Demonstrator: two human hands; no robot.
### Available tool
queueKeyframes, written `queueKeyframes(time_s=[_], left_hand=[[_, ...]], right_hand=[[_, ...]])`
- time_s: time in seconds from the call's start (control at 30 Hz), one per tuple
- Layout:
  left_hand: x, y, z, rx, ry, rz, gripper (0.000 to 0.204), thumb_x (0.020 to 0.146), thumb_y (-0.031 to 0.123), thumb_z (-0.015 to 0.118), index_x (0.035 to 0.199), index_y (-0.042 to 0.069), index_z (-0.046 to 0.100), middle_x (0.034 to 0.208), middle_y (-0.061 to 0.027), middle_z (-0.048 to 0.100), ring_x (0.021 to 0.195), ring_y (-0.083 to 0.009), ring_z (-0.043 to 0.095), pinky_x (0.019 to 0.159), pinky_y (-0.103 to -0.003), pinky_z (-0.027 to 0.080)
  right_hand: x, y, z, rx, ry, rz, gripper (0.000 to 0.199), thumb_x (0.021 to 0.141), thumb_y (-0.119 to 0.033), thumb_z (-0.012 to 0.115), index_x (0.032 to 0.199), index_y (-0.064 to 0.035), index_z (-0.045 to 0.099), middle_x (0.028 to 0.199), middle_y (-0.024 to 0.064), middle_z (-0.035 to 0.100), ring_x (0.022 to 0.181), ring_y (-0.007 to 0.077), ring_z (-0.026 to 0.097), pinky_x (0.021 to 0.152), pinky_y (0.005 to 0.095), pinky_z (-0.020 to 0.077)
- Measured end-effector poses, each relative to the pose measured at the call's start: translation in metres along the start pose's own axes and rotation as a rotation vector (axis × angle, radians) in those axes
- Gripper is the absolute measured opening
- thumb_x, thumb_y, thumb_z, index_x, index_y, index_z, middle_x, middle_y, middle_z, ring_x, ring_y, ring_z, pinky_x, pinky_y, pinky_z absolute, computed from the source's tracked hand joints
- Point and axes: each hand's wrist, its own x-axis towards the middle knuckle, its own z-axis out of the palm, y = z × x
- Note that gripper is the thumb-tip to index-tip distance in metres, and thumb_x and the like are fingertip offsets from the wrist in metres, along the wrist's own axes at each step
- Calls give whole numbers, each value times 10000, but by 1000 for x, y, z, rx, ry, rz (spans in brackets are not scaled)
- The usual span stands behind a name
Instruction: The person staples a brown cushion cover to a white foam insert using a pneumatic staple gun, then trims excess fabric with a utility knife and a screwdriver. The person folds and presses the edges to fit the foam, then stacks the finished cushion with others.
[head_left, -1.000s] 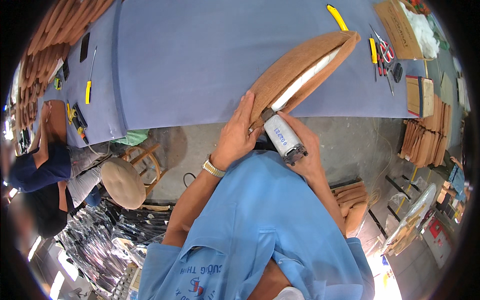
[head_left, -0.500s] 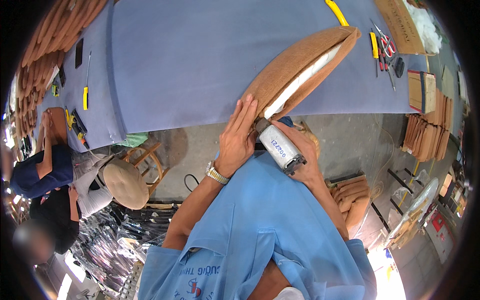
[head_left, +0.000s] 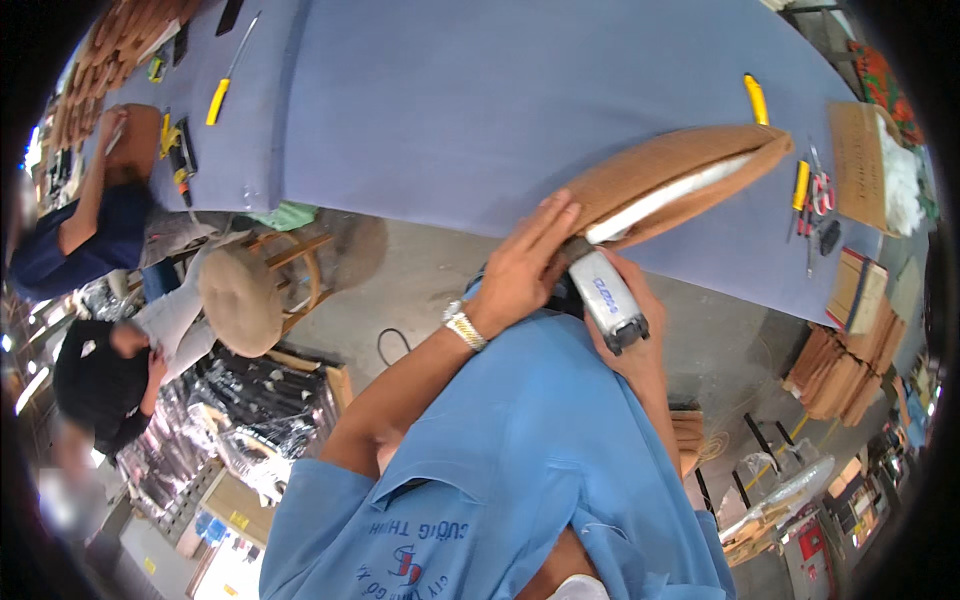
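Note:
A long brown fabric-covered seat pad [head_left: 665,168] rests with its far end over the blue-grey table [head_left: 430,110], its near end at the table's front edge. White padding [head_left: 672,199] shows in the open slit along its side. My left hand [head_left: 515,275] grips the pad's near end, fingers laid over the top and thumb hidden. In my right hand [head_left: 645,335] is a silver staple gun [head_left: 606,296]; its nose meets the pad's near end beside my left fingers. The fingers round its handle are mostly hidden.
A yellow-handled tool [head_left: 755,100] lies behind the pad. Scissors [head_left: 821,190] and other hand tools lie at right, near a cardboard box [head_left: 858,165]. A round padded stool [head_left: 240,300] stands left. Two other people are at left, one with hands on a brown pad [head_left: 135,140].
The view has swung, so table, pad and tools sit farther right and are tilted. My left hand still grips the pad, and the staple gun stays at its near end.

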Motion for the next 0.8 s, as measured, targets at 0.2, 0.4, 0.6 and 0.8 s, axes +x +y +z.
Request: queueKeyframes(time_s=[0.2, 0.4, 0.6, 0.8], left_hand=[[-5, -5, -12, -194, -107, -128, 836, 893, 11, 734, 1623, 39, 328, 1663, -223, 355, 1537, -378, 356, 1259, -445, 331], [-4, -2, -6, -104, -40, -31, 796, 884, -68, 650, 1615, 47, 358, 1654, -200, 391, 1526, -373, 382, 1252, -442, 346], [-5, 3, -3, -57, -10, -14, 742, 879, -93, 637, 1579, 38, 429, 1632, -204, 424, 1517, -371, 397, 1242, -440, 367], [-12, 1, 6, -7, 15, 8, 758, 841, -132, 636, 1559, 47, 468, 1620, -198, 445, 1510, -383, 407, 1243, -464, 365]], right_hand=[[4, 15, -1, -35, 54, -227, 578, 810, -57, 774, 1372, -47, 637, 1178, 176, 738, 1037, 263, 746, 883, 353, 569], [-4, 18, 0, -36, 69, -232, 588, 806, -48, 789, 1374, -21, 640, 1218, 179, 734, 1067, 269, 744, 907, 356, 571], [-11, 18, 3, 5, 62, -196, 631, 775, -68, 778, 1384, 7, 628, 1288, 219, 706, 1161, 356, 706, 983, 394, 548], [-14, 25, 1, -3, 18, -214, 681, 742, -73, 792, 1397, -1, 617, 1298, 213, 703, 1161, 356, 706, 980, 391, 548]])
